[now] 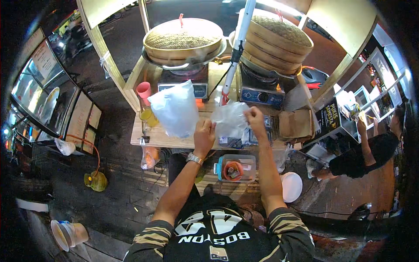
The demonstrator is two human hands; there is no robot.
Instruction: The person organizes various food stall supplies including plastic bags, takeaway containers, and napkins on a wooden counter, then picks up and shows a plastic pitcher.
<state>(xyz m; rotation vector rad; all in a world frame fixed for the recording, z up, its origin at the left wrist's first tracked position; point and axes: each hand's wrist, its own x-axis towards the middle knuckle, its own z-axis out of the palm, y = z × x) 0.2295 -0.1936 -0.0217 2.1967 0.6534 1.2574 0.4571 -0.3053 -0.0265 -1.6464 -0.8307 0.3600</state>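
Observation:
My left hand (204, 133), a watch on its wrist, pinches the near left edge of a thin clear plastic bag (230, 120). My right hand (255, 121) grips the bag's right edge with bent fingers. The bag is stretched between both hands above the wooden counter (192, 142). A large, full whitish plastic bag (173, 110) stands just left of my left hand; its contents are blurred through the plastic. Dark blue packets (233, 142) lie under and beside the clear bag, partly hidden. Right of my right hand is a stack of brown paper pieces (296, 124).
Two woven-lid bamboo steamers (183, 41) (277, 46) sit on gas stoves (262, 96) at the back. A white pole (238, 48) rises between them. A pink cup (144, 89) and yellow cup (149, 118) stand left. Below is a plastic box (251, 174). A person (362, 153) works at right.

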